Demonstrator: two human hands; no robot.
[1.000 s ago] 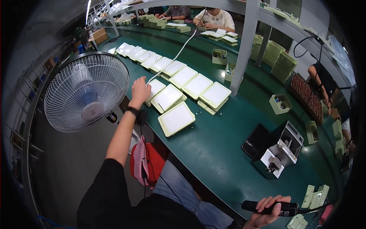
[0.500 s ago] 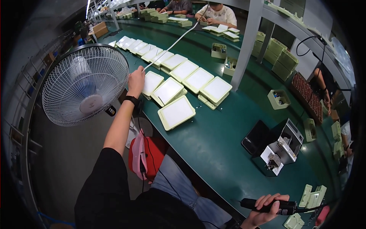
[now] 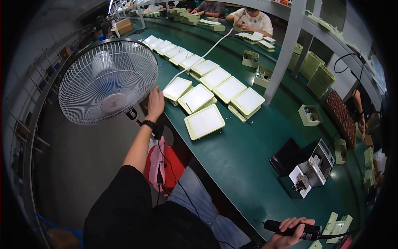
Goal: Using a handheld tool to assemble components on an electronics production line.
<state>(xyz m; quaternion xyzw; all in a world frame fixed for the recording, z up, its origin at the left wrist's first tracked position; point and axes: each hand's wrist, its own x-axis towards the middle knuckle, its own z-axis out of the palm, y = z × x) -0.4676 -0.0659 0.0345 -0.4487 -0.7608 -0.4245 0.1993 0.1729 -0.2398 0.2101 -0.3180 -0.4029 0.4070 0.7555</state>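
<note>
My left hand [image 3: 155, 103] is between the fan [image 3: 110, 83] and the table's near edge, fingers stretched out and holding nothing. Just right of its fingertips, a white cable [image 3: 207, 52] trails down over the pale panels. My right hand [image 3: 290, 233], at lower right, is wrapped round a black electric screwdriver [image 3: 273, 226] whose thin tip points left over the green table [image 3: 232, 166]. Closest to my left hand are several flat light-green casings with white faces, among them a tilted casing [image 3: 204, 122] and a leaning casing [image 3: 195, 98].
A silver and black box-shaped device [image 3: 309, 166] stands at right on the table. Small parts bins [image 3: 310, 115] and a grey post [image 3: 286, 50] are beyond it. A red and pink bag [image 3: 166, 166] hangs below the edge. Co-workers sit across, one in a light shirt [image 3: 257, 20].
My left hand has let go of the white cable and moved lower, its fingers now straight. The cable's lower end rests by the casings. My right hand still grips the screwdriver.
</note>
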